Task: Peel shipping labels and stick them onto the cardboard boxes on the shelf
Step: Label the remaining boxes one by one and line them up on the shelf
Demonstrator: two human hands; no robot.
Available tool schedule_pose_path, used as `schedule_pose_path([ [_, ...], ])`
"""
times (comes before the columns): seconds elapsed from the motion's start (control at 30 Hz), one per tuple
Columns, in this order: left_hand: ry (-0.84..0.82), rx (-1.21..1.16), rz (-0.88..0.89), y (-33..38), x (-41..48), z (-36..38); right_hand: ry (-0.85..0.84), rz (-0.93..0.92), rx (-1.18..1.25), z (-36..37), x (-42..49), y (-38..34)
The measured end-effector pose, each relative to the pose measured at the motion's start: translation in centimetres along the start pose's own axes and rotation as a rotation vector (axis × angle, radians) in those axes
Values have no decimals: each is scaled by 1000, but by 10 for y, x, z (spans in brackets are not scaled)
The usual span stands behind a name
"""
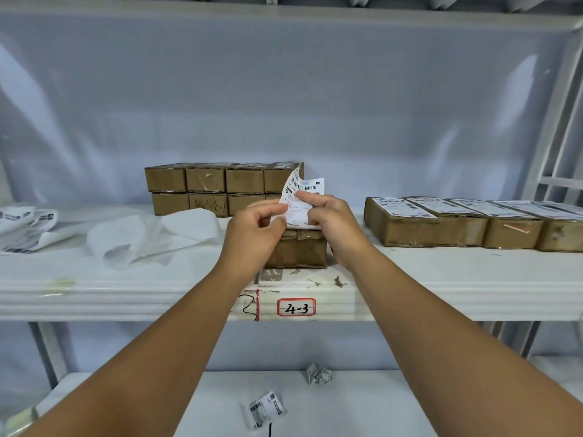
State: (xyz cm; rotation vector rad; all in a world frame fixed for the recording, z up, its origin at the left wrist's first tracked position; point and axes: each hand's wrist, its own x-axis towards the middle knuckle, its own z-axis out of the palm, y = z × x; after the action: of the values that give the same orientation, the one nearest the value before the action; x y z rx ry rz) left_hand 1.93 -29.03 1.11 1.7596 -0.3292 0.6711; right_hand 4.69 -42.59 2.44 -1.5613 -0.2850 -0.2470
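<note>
The peeling step is in hand. The left hand (pixel 255 230) pinches the left edge of a white, barcode-printed paper shipping label (pixel 304 197) between thumb and forefinger. The right hand (pixel 334 222) pinches its right side with the thumb in front and the fingers curled behind, so both sets of fingers are clamped on the sheet. Above the fingertips the top of the sheet curls back. That reads as the sticker parting from its backing, though I cannot tell how far the two layers have separated.

Directly beneath the fingers, close under the lower edge of the sheet, sits a small brown taped cardboard box (pixel 296 250), its top mostly hidden by the hands — the likely target. Beyond the fingertips stands a two-tier stack of unlabelled brown boxes (pixel 205 187). To the right of the right fingers runs a row of brown boxes already wearing white labels (pixel 457 222). To the left of the left fingers, loose white backing sheets (pixel 151 234) lie on the white shelf (pixel 94 288).

The next move calls for pulling the sticker fully free without letting the adhesive fold onto itself. Then the backing can be dropped and the label lowered flat onto the box below the fingers — smoothed from one edge outward to avoid wrinkles.
</note>
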Motion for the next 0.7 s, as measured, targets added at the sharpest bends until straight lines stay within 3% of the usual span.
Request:
schedule_pose_path([
  [0.7, -2, 47, 44, -1, 2, 0, -24, -29, -56, 1, 3, 1],
])
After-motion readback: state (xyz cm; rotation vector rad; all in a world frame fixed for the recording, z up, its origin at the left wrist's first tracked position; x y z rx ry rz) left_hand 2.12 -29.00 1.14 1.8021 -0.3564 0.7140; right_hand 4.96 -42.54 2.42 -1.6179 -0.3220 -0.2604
